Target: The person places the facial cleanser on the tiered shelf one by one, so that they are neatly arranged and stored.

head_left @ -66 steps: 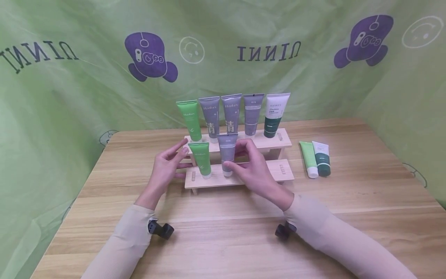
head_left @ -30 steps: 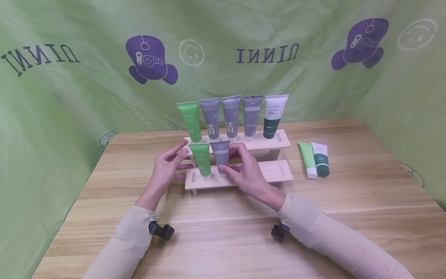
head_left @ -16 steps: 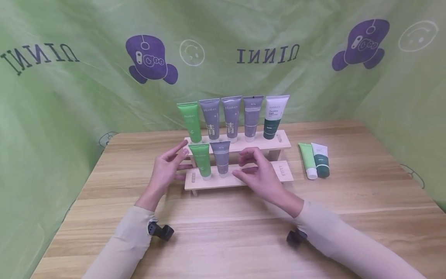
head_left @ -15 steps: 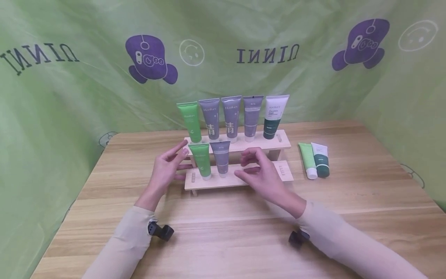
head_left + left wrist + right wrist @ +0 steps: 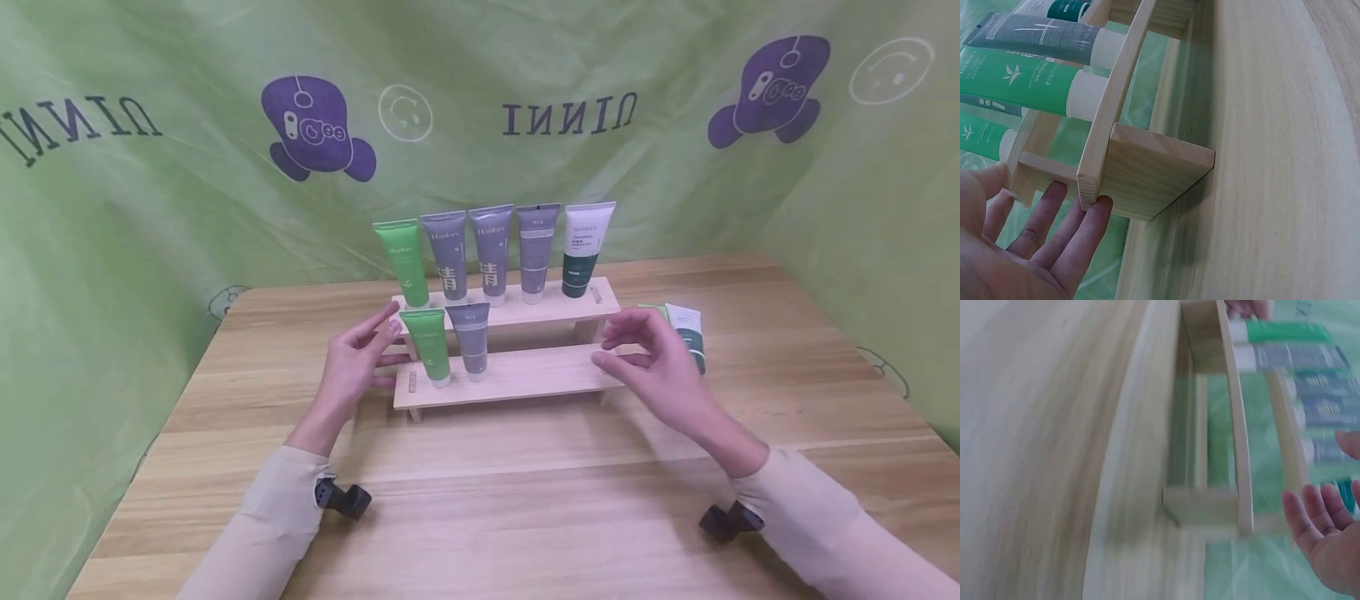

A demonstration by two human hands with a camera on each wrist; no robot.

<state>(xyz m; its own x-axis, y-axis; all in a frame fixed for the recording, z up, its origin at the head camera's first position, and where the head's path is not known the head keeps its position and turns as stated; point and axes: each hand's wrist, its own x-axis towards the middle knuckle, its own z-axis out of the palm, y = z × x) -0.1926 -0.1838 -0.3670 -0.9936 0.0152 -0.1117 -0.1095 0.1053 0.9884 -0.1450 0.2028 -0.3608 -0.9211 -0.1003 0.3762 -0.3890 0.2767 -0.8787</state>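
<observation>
My left hand (image 5: 348, 367) touches the left end of a two-step wooden rack (image 5: 543, 372); in the left wrist view its fingers (image 5: 1082, 244) lie extended along the shelf ends. On the lower step stand a green squeeze tube (image 5: 427, 346) and, beside it, a grey squeeze tube (image 5: 471, 340), both cap down. My right hand (image 5: 663, 367) holds nothing, fingers loosely bent, over the rack's right end. Behind it on the table lie a white and dark-green tube (image 5: 685, 320) and a light-green tube (image 5: 655, 307), both partly hidden by the hand.
Along the upper step stand a green tube (image 5: 405, 260), several grey tubes (image 5: 491, 250) and a white and dark-green tube (image 5: 588, 248). A printed green curtain (image 5: 465, 167) hangs behind the wooden table (image 5: 487, 517).
My right hand slid the grey tube left beside the green one on the lower step, let go of it, then moved right towards the lying tubes. The left hand stayed at the rack.
</observation>
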